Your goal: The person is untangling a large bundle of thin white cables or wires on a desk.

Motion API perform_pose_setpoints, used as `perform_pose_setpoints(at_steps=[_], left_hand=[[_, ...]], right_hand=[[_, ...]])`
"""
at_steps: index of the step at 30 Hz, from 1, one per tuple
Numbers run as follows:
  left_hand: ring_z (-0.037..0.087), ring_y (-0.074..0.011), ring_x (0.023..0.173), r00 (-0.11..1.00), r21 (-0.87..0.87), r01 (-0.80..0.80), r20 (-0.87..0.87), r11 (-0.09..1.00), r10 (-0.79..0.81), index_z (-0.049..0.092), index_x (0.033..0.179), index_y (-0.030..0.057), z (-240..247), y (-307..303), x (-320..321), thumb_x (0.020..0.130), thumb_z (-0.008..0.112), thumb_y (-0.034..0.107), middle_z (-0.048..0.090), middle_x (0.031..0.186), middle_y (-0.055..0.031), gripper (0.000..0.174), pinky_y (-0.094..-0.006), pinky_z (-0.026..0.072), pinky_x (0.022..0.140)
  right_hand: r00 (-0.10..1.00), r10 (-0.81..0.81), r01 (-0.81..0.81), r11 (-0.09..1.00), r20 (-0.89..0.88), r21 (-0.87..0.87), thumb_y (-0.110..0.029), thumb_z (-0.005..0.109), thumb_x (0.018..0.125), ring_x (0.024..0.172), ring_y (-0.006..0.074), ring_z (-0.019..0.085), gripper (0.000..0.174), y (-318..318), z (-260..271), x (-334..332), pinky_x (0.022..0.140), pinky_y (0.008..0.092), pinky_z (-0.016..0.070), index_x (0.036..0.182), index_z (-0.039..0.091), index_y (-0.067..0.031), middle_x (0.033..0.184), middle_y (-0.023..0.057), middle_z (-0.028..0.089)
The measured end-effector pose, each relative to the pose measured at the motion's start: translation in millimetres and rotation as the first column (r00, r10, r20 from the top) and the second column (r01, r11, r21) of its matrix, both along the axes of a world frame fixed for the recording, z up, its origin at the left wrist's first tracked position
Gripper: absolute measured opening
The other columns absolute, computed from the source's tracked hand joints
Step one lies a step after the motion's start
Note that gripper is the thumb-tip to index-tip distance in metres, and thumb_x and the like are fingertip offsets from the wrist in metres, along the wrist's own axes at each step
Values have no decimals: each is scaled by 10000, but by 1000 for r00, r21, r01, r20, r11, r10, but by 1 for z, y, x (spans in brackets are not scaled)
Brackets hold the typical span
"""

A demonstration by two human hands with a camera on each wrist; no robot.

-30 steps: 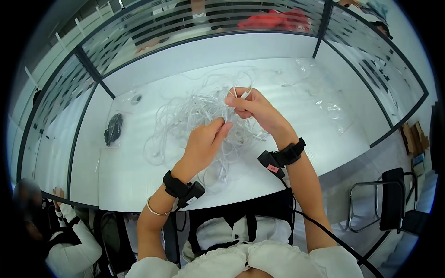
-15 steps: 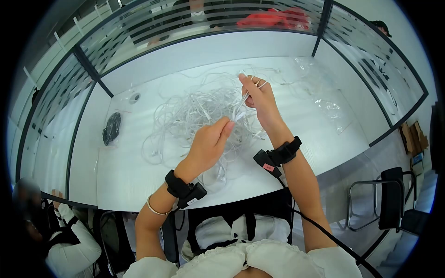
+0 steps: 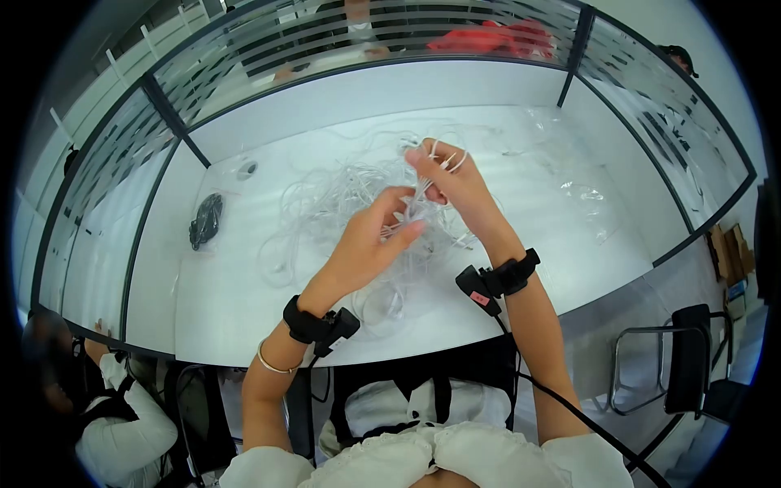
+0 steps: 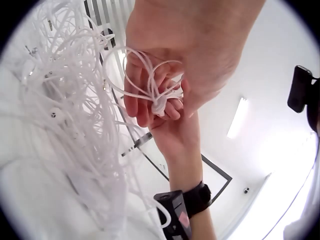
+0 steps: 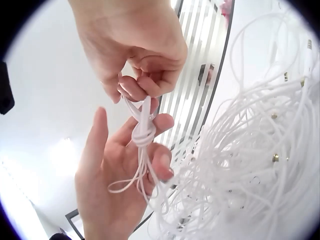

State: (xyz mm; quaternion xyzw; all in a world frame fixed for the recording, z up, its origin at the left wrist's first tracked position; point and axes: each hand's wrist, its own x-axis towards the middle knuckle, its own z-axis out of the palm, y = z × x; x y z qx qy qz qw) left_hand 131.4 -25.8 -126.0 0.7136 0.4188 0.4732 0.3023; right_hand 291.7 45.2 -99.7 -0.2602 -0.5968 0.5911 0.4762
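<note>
The gathered cable bundle (image 5: 144,134), white and wrapped in a few turns of strand, hangs toward twelve o'clock in the head view, above the near side of the tangled pile (image 3: 342,203). The right hand (image 3: 457,187) pinches its upper end with curled fingers, a strand looped over them; the left hand (image 3: 366,240) is spread just below, thumb well apart from the fingers, seemingly cradling the strands without gripping. The bundle thus appears to depend on one pinch: if the right fingers relax, the turns could slacken and slip off. Its trailing loops look likely to snag, and a tug might tighten the tangle; whether any strand runs down into the pile I cannot tell.

Outward, the white desk (image 3: 220,317) carries a bagged black coil (image 3: 207,220) at nine o'clock of the pile and clear plastic bags (image 3: 584,193) at three. Striped glass partitions (image 3: 366,37) rise around it from nine through twelve to three; beyond, a chair (image 3: 687,358) stands at four o'clock and another person (image 3: 134,431) is at eight
</note>
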Motion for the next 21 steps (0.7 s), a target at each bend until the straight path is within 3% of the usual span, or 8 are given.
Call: perform_pose_setpoints(at_steps=[2, 3, 4, 6, 10, 14, 17, 21], left_hand=[[579, -162, 635, 1000, -27, -28, -9, 999, 28, 541, 1062, 21, 5, 3, -3, 906, 638, 240, 631, 777, -79, 286, -301, 452, 620], [587, -155, 648, 997, -62, -49, -56, 997, 46, 538, 1086, 21, 7, 5, -9, 903, 643, 230, 635, 784, -79, 297, -289, 456, 634], [595, -149, 660, 993, -97, -73, -102, 993, 63, 534, 1110, 21, 8, 7, -12, 900, 649, 219, 640, 790, -78, 310, -277, 460, 647], [612, -143, 678, 985, -212, -17, 162, 977, 52, 530, 1101, 22, 9, 9, -14, 910, 633, 209, 656, 818, -90, 286, -260, 460, 659], [655, -158, 726, 902, -236, 38, 426, 971, 69, 526, 1078, 25, 19, 8, -15, 927, 606, 192, 687, 897, -122, 239, -253, 465, 668], [675, -179, 743, 825, -317, 98, 555, 943, 101, 500, 1121, 31, 17, 11, -17, 933, 602, 194, 696, 947, -156, 269, -259, 473, 688], [662, -159, 785, 833, -342, 94, 541, 935, 114, 539, 1100, 30, 22, 8, -17, 932, 608, 198, 694, 955, -128, 248, -252, 464, 719], [558, -86, 928, 853, -214, -77, 492, 974, 175, 629, 1015, 31, 16, 13, -15, 923, 622, 175, 617, 968, -9, 171, -250, 428, 831]], right_hand=[[997, 40, -44, 997, 59, 69, -269, 690, 874, 568, 35, 435, 246, -8, 1, -8, 496, 204, 327, 776, 563, -82, 641, -40, 498], [988, 70, -83, 992, 137, 99, -257, 694, 862, 634, 65, 515, 255, -11, 2, -7, 561, 215, 394, 968, 610, -41, 690, -11, 569], [988, 95, -110, 986, 123, 125, -258, 692, 861, 642, 73, 528, 284, -14, 3, -7, 567, 220, 401, 1015, 605, -36, 694, -7, 577], [984, 152, -167, 970, 93, 177, -260, 690, 857, 657, 88, 552, 354, -16, 4, -6, 581, 229, 415, 1108, 595, -28, 702, 0, 593], [884, -324, 202, 914, 337, 351, -216, 664, 883, 629, 42, 455, 200, -7, -4, -3, 567, 215, 357, 888, 600, -26, 677, -33, 538], [854, -290, 128, 922, 432, 365, -226, 653, 891, 610, 37, 424, 213, -7, -7, -4, 552, 217, 338, 826, 596, -31, 658, -38, 521], [934, -194, 93, 943, 300, 319, -307, 663, 863, 624, 87, 487, 258, -15, 2, -10, 565, 241, 384, 886, 631, -52, 684, 7, 568], [927, -223, 92, 914, 301, 395, -352, 695, 823, 680, 126, 544, 310, -19, -1, -15, 606, 265, 437, 954, 660, -73, 781, 22, 611]])
